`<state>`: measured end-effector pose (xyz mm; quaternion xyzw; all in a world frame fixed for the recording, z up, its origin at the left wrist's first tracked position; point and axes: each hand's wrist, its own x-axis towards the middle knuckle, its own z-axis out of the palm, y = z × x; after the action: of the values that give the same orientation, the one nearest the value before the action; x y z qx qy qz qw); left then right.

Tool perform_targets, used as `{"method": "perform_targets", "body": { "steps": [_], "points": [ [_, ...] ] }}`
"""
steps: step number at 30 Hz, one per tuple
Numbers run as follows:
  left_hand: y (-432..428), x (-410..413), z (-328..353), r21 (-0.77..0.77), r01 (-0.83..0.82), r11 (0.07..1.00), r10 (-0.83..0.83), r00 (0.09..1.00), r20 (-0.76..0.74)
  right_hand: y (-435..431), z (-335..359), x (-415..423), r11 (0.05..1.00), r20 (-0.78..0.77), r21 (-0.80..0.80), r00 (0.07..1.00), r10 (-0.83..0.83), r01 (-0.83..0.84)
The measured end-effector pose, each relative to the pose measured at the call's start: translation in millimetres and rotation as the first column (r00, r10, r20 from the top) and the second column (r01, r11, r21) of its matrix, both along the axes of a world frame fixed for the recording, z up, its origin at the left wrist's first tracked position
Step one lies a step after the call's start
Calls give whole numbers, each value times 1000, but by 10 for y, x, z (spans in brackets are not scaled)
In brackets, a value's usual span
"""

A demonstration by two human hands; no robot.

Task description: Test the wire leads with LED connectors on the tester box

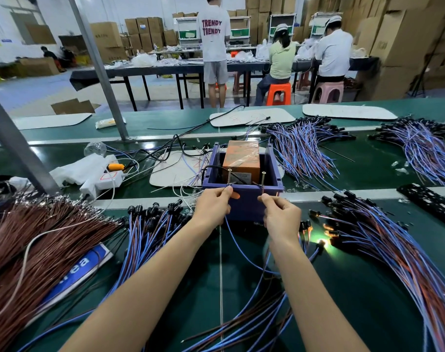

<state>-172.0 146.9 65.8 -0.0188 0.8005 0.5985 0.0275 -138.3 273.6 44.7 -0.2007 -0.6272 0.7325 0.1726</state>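
The purple tester box (244,199) stands in the middle of the green bench, with an orange block (241,158) inside and two upright screws (229,177) on its near rim. My left hand (212,207) pinches one bare wire end against the left screw. My right hand (282,214) pinches the other end by the right screw (263,180). A blue lead (237,246) hangs from my hands and runs right to an LED connector (321,242), which glows greenish white.
Blue-and-red leads with black LED connectors lie piled at the right (383,240), between my arms and left of them (150,224), and behind the box (302,148). Brown wires (38,237) cover the left. A white power strip (102,179) and metal post (18,148) stand at left.
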Motion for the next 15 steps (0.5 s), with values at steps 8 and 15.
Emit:
{"method": "perform_targets", "body": {
  "steps": [8, 15],
  "points": [
    [-43, 228, 36, 142, 203, 969, -207, 978, 17, -107, 21, 277, 983, -61, 50, 982, 177, -174],
    [-268, 563, 171, 344, 175, 923, -176, 984, -29, -110, 26, 689, 745, 60, 433, 841, 537, -507]
  ]
}}
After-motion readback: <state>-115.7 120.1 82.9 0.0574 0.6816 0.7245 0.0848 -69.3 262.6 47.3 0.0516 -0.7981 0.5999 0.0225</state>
